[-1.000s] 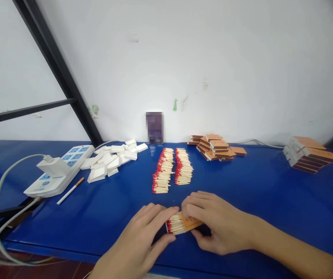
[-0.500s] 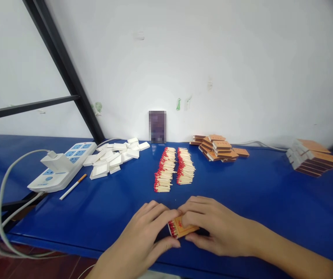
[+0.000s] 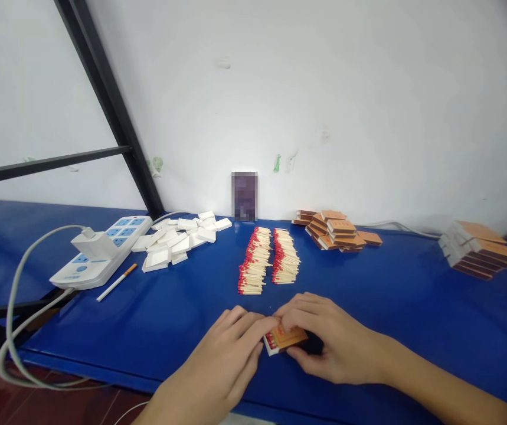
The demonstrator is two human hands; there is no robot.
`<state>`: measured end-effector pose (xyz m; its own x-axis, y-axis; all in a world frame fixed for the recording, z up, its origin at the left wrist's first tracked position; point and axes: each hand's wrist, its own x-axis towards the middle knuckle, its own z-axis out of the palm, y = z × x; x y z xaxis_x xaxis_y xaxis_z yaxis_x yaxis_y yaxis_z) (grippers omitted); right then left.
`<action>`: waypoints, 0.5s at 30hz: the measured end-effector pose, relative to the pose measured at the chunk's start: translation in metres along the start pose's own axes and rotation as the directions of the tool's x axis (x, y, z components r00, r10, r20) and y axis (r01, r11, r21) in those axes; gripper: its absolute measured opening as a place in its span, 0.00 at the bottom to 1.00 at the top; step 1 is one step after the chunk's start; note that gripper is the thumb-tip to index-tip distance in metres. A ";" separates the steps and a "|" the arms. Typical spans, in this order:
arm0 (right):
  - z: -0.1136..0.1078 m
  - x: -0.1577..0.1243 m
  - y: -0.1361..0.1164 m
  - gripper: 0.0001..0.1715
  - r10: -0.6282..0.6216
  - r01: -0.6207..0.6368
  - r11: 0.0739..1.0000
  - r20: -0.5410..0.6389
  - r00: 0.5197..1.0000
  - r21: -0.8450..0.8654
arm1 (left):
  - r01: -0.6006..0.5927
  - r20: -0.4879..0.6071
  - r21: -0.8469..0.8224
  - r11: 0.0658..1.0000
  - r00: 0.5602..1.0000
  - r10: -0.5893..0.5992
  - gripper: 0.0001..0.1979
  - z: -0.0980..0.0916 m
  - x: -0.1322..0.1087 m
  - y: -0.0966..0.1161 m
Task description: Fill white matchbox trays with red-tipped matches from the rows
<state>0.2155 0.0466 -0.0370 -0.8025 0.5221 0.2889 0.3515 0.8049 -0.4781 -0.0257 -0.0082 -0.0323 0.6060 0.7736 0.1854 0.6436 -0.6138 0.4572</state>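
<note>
A small orange matchbox (image 3: pixel 292 337) is held just above the blue tabletop, its white inner tray sticking out a little at the left end with red match heads showing. My right hand (image 3: pixel 330 339) grips the sleeve, thumb on the near side and fingers over the top and far side. My left hand (image 3: pixel 224 360) is closed at the left end, index fingertip on the far corner and thumb close against the tray's end. Beyond the hands lie two rows of loose red-headed matches, a left row (image 3: pixel 254 262) and a right row (image 3: pixel 285 257).
White inner trays (image 3: pixel 177 239) lie heaped at the left, orange matchbox sleeves (image 3: pixel 337 230) at the back right. Wrapped matchbox packs (image 3: pixel 481 248) stand far right. A power strip (image 3: pixel 102 257) with a cable and a cigarette (image 3: pixel 117 282) are at the left. A blurred dark card (image 3: pixel 244 198) leans on the wall.
My left thumb has moved from the box's near side to its left end. The tray now sticks out slightly differently, its white front edge more visible. The whole view has shifted a little.
</note>
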 end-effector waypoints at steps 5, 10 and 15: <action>-0.002 -0.001 -0.008 0.04 -0.031 0.034 0.999 0.064 0.997 -0.039 | -0.008 -0.015 -0.012 1.000 1.000 0.007 0.23 0.001 0.001 0.000; -0.001 0.000 -0.010 0.02 -0.021 0.024 0.999 0.087 0.996 -0.044 | 0.010 0.009 -0.027 1.000 1.000 -0.010 0.24 0.001 -0.001 0.000; 0.000 0.000 -0.009 0.05 -0.031 0.034 0.999 0.078 0.996 -0.042 | 0.018 0.029 -0.053 0.998 0.999 -0.017 0.23 0.000 -0.001 0.000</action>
<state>0.2127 0.0394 -0.0326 -0.8481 0.4732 0.2382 0.3434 0.8334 -0.4330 -0.0259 -0.0092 -0.0327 0.6084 0.7789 0.1522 0.6288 -0.5901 0.5064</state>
